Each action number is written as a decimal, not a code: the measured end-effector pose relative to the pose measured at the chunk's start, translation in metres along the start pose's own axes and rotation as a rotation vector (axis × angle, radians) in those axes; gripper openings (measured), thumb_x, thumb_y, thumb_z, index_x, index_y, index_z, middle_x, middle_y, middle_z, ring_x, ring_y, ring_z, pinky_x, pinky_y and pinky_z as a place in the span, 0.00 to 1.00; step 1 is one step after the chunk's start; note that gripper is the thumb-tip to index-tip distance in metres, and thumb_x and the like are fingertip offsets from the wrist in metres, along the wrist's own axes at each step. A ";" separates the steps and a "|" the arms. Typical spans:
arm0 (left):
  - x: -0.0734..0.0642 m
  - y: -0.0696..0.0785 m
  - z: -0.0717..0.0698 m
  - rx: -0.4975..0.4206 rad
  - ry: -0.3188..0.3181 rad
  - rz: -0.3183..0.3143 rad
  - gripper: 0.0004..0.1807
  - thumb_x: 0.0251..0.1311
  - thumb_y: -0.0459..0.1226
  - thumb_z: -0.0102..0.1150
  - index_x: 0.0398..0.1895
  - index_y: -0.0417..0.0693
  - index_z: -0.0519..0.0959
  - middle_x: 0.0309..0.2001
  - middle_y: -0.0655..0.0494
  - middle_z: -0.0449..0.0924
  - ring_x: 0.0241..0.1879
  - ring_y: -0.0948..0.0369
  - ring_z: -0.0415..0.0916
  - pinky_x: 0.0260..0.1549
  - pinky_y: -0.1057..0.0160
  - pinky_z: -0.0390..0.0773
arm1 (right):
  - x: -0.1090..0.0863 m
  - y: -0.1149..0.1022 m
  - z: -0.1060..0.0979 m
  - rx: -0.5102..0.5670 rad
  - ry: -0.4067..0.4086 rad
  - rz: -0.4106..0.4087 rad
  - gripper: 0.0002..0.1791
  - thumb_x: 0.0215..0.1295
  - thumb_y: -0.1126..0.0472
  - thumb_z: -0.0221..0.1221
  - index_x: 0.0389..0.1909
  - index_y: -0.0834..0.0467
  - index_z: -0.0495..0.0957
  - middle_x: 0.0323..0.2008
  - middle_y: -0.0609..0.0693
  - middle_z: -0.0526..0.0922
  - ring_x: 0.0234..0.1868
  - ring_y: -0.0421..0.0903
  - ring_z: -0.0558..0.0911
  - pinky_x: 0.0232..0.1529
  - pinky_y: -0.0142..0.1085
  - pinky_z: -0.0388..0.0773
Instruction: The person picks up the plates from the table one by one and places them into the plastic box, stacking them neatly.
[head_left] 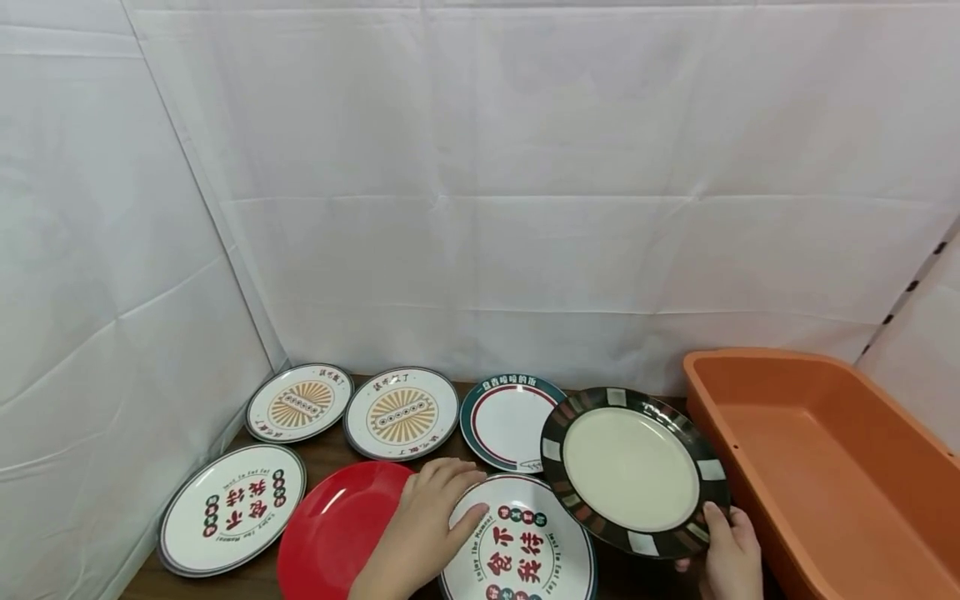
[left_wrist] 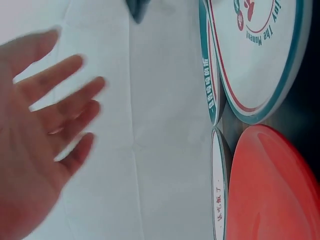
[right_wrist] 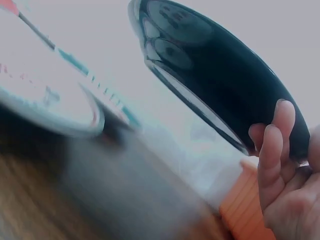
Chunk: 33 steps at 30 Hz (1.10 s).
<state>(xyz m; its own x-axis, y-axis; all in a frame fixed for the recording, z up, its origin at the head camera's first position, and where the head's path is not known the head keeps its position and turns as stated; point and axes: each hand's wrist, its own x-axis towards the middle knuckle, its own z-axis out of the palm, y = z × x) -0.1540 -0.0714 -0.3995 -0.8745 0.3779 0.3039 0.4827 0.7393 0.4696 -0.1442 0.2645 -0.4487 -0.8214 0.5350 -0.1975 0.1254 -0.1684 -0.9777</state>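
Right hand (head_left: 733, 552) gripping plate (head_left: 630, 469), dark underside (right_wrist: 220, 75) visible only from right wrist

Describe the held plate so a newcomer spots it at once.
Find the orange tub on the right. Beside it, the right hand grips the plate by its rim. Only this plate has a broad dark rim with pale blocks around a plain cream centre.

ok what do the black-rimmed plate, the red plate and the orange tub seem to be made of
Black-rimmed plate: probably glazed ceramic, perhaps melamine; its dark underside shows mirror-like reflections in the right wrist view.
Red plate: likely glossy plastic or melamine, judging by the even colour and bright highlight.
Orange tub: most likely moulded plastic with a satin finish, given the soft sheen and rounded corners.
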 end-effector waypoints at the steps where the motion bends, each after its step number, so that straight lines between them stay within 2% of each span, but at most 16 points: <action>1: 0.000 0.000 0.000 0.004 0.059 0.014 0.18 0.58 0.44 0.59 0.52 0.54 0.77 0.52 0.60 0.74 0.55 0.59 0.64 0.50 0.49 0.67 | -0.002 -0.003 0.002 0.001 -0.006 0.001 0.11 0.74 0.55 0.38 0.39 0.60 0.57 0.18 0.45 0.74 0.13 0.42 0.73 0.11 0.36 0.70; 6: -0.002 0.002 -0.002 -0.001 0.405 0.094 0.09 0.55 0.37 0.62 0.40 0.56 0.81 0.40 0.69 0.79 0.44 0.68 0.72 0.41 0.60 0.72 | -0.014 -0.015 0.008 0.037 -0.094 -0.023 0.12 0.73 0.55 0.41 0.37 0.61 0.58 0.19 0.44 0.75 0.14 0.41 0.74 0.10 0.34 0.70; 8: -0.002 0.002 -0.002 -0.006 0.483 0.103 0.08 0.54 0.35 0.62 0.38 0.55 0.82 0.37 0.69 0.79 0.42 0.69 0.73 0.39 0.63 0.73 | -0.019 -0.019 0.011 0.062 -0.150 -0.041 0.12 0.72 0.55 0.42 0.36 0.60 0.58 0.19 0.45 0.75 0.15 0.40 0.75 0.09 0.33 0.70; 10: -0.003 0.003 -0.003 -0.012 0.516 0.093 0.08 0.54 0.35 0.62 0.37 0.54 0.82 0.36 0.69 0.80 0.40 0.69 0.73 0.38 0.64 0.74 | -0.024 -0.022 0.013 0.083 -0.199 -0.059 0.12 0.72 0.54 0.44 0.35 0.59 0.59 0.19 0.45 0.74 0.15 0.40 0.76 0.09 0.32 0.70; 14: -0.002 0.005 -0.004 -0.021 0.498 0.018 0.07 0.56 0.36 0.61 0.38 0.53 0.82 0.36 0.68 0.80 0.39 0.69 0.73 0.37 0.64 0.73 | -0.032 -0.026 0.019 0.090 -0.265 -0.087 0.10 0.72 0.55 0.45 0.34 0.57 0.61 0.21 0.45 0.73 0.17 0.40 0.77 0.08 0.31 0.69; 19: -0.001 0.008 -0.005 -0.095 0.422 -0.089 0.08 0.61 0.40 0.56 0.41 0.52 0.81 0.39 0.65 0.80 0.41 0.67 0.73 0.40 0.60 0.73 | -0.043 -0.028 0.026 0.123 -0.330 -0.122 0.09 0.72 0.56 0.45 0.32 0.55 0.62 0.21 0.44 0.72 0.15 0.40 0.77 0.07 0.29 0.68; 23: -0.001 0.009 -0.006 -0.267 0.325 -0.195 0.16 0.67 0.47 0.47 0.45 0.49 0.80 0.43 0.60 0.79 0.45 0.62 0.73 0.44 0.56 0.74 | -0.049 -0.029 0.032 0.129 -0.371 -0.129 0.09 0.72 0.55 0.46 0.33 0.55 0.62 0.22 0.44 0.73 0.15 0.40 0.77 0.07 0.28 0.67; 26: -0.001 0.009 -0.006 -0.419 0.263 -0.284 0.24 0.68 0.53 0.42 0.50 0.46 0.78 0.48 0.55 0.79 0.47 0.58 0.74 0.46 0.54 0.75 | -0.053 -0.030 0.036 0.109 -0.388 -0.115 0.09 0.72 0.55 0.46 0.34 0.56 0.62 0.21 0.45 0.74 0.15 0.40 0.76 0.08 0.28 0.67; 29: 0.000 0.007 -0.007 -0.540 0.243 -0.355 0.27 0.67 0.54 0.42 0.55 0.43 0.75 0.52 0.51 0.77 0.51 0.56 0.74 0.48 0.54 0.74 | -0.056 -0.031 0.041 0.071 -0.393 -0.088 0.10 0.71 0.54 0.47 0.35 0.56 0.63 0.20 0.45 0.75 0.15 0.40 0.75 0.08 0.28 0.67; 30: 0.000 0.007 -0.007 -0.586 0.240 -0.374 0.28 0.67 0.53 0.42 0.56 0.42 0.74 0.52 0.49 0.76 0.49 0.54 0.75 0.46 0.54 0.75 | -0.057 -0.031 0.043 0.065 -0.393 -0.081 0.10 0.71 0.54 0.47 0.35 0.57 0.63 0.20 0.46 0.74 0.15 0.40 0.75 0.08 0.29 0.67; 33: 0.001 0.005 -0.007 -0.704 0.231 -0.409 0.30 0.67 0.52 0.43 0.60 0.38 0.69 0.55 0.45 0.74 0.49 0.50 0.74 0.47 0.51 0.74 | -0.062 -0.033 0.047 0.052 -0.395 -0.057 0.11 0.71 0.54 0.47 0.36 0.58 0.62 0.20 0.47 0.74 0.14 0.40 0.75 0.08 0.29 0.67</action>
<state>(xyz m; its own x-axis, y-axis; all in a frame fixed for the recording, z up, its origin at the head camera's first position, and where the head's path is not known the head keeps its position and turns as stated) -0.1516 -0.0713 -0.3906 -0.9921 -0.0237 0.1230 0.1136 0.2444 0.9630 -0.1240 0.1979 -0.4006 -0.9783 0.1866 -0.0902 0.0531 -0.1950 -0.9794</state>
